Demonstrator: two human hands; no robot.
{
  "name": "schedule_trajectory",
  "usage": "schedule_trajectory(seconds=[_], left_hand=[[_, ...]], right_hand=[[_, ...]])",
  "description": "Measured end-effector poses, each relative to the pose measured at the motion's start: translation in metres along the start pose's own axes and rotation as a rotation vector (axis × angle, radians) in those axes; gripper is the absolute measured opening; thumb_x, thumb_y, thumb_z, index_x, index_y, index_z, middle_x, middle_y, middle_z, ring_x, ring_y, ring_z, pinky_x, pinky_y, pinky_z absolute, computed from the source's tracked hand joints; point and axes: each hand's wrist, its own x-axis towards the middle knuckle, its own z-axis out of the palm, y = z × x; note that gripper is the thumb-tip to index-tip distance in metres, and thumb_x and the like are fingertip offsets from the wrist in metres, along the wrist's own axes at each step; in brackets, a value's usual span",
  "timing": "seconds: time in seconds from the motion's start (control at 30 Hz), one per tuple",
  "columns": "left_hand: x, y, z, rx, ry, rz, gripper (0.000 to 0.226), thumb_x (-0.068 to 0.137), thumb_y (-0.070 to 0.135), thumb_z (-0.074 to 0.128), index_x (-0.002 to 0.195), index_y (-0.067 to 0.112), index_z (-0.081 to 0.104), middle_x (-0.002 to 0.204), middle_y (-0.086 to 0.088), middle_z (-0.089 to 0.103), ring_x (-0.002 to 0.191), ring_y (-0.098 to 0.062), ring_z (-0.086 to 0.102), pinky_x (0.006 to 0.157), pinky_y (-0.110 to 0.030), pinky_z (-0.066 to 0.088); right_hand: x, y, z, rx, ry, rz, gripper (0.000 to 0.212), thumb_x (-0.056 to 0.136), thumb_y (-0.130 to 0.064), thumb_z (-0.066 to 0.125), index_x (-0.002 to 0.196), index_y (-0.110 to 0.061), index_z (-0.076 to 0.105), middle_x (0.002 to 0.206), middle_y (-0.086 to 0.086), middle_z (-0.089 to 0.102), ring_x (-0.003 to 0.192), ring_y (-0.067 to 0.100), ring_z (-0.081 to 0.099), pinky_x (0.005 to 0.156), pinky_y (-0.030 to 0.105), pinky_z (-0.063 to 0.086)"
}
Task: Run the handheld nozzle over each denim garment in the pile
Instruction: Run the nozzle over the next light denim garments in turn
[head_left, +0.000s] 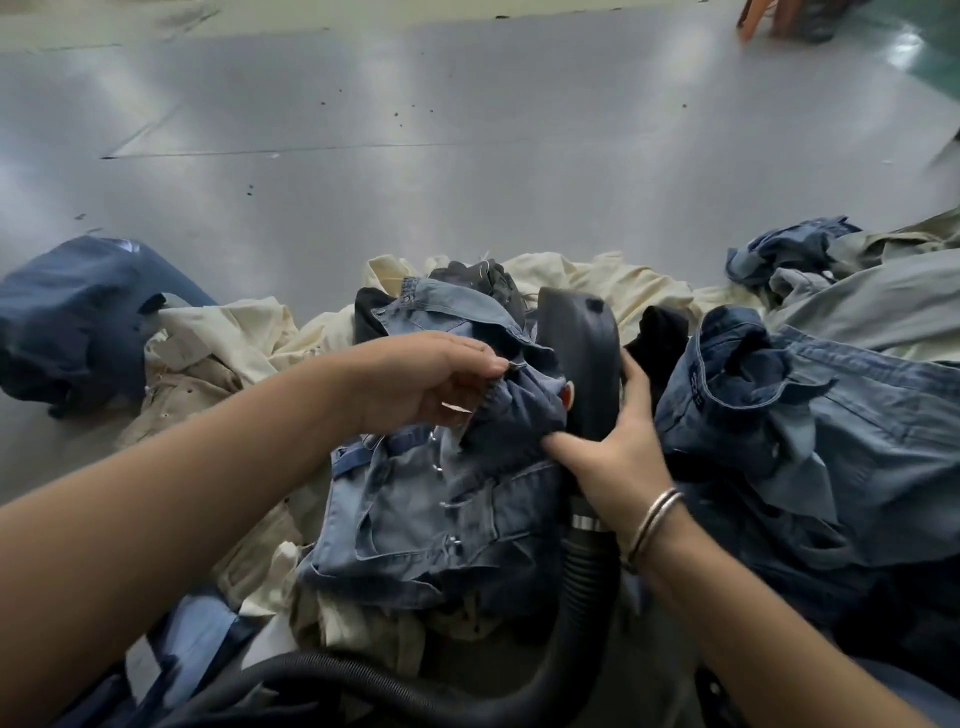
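A blue denim garment (415, 509) lies crumpled in the middle of the pile. My left hand (431, 382) pinches a fold of it near a metal button. My right hand (618, 452) grips the dark handheld nozzle (582, 343), which stands upright against the garment's right edge. Its ribbed black hose (550, 660) curves down and left below my arms. A silver bangle sits on my right wrist. More denim garments (810, 431) are heaped at the right.
Cream fabric (218, 338) spreads under and behind the denim. A dark blue bundle (78, 317) sits on the grey floor (415, 130) at far left. Light blue and grey-green clothes (841, 270) lie at the right. Wooden legs (763, 15) stand far back.
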Motion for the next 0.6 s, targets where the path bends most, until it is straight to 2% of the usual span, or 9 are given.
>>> schedule_trajectory(seconds=[0.07, 0.13, 0.2, 0.3, 0.37, 0.47, 0.6], left_hand=[[-0.010, 0.005, -0.008, 0.009, -0.025, 0.023, 0.017, 0.093, 0.018, 0.055, 0.076, 0.018, 0.054, 0.067, 0.005, 0.061, 0.061, -0.004, 0.059, 0.063, -0.021, 0.049], [-0.020, 0.007, -0.012, -0.098, -0.072, 0.069, 0.011, 0.086, 0.020, 0.059, 0.076, 0.016, 0.056, 0.071, 0.001, 0.063, 0.066, -0.008, 0.061, 0.069, -0.024, 0.051], [-0.029, 0.001, -0.010, -0.288, -0.138, 0.113, 0.008, 0.082, 0.021, 0.064, 0.080, 0.013, 0.064, 0.080, -0.004, 0.065, 0.070, -0.013, 0.064, 0.067, -0.025, 0.055], [-0.039, -0.019, 0.006, -0.506, -0.211, 0.030, 0.028, 0.073, 0.030, 0.070, 0.093, 0.010, 0.075, 0.097, -0.010, 0.070, 0.081, -0.020, 0.067, 0.070, -0.031, 0.059], [-0.043, -0.033, 0.018, -0.495, -0.221, -0.039, 0.028, 0.078, 0.036, 0.067, 0.090, 0.013, 0.078, 0.094, -0.009, 0.073, 0.078, -0.019, 0.070, 0.066, -0.031, 0.059], [-0.046, -0.052, 0.025, -0.395, -0.096, -0.040, 0.030, 0.075, 0.038, 0.066, 0.088, 0.013, 0.078, 0.090, -0.009, 0.073, 0.073, -0.017, 0.070, 0.061, -0.028, 0.057], [-0.042, -0.069, 0.034, -0.541, 0.080, 0.081, 0.034, 0.064, 0.043, 0.069, 0.083, 0.017, 0.077, 0.088, -0.008, 0.071, 0.074, -0.016, 0.064, 0.072, -0.033, 0.058]], right_hand=[[0.007, -0.013, -0.012, -0.001, -0.036, -0.057, 0.087, 0.071, 0.018, 0.067, 0.141, -0.021, 0.033, 0.105, -0.008, 0.060, 0.087, -0.006, 0.062, 0.080, 0.014, 0.052], [0.012, -0.023, -0.024, -0.024, -0.064, -0.143, 0.085, 0.071, 0.018, 0.067, 0.139, -0.022, 0.034, 0.098, -0.010, 0.059, 0.081, -0.007, 0.062, 0.071, 0.012, 0.052], [0.016, -0.029, -0.032, -0.055, -0.072, -0.224, 0.085, 0.072, 0.020, 0.065, 0.139, -0.022, 0.032, 0.097, -0.010, 0.057, 0.080, -0.007, 0.060, 0.072, 0.010, 0.050], [0.020, -0.030, -0.031, -0.036, -0.063, -0.235, 0.085, 0.073, 0.023, 0.064, 0.138, -0.023, 0.032, 0.103, -0.006, 0.057, 0.083, -0.006, 0.059, 0.077, 0.013, 0.051], [0.017, -0.027, -0.029, -0.011, -0.074, -0.214, 0.085, 0.072, 0.024, 0.064, 0.138, -0.021, 0.034, 0.106, -0.004, 0.059, 0.086, -0.002, 0.061, 0.077, 0.014, 0.051], [0.009, -0.022, -0.029, -0.047, -0.122, -0.224, 0.087, 0.072, 0.025, 0.063, 0.139, -0.023, 0.034, 0.101, -0.009, 0.060, 0.081, 0.000, 0.061, 0.072, 0.015, 0.051], [0.005, -0.015, -0.031, -0.098, -0.200, -0.237, 0.087, 0.073, 0.024, 0.062, 0.131, -0.035, 0.033, 0.085, -0.027, 0.059, 0.073, -0.001, 0.057, 0.067, 0.013, 0.051]])
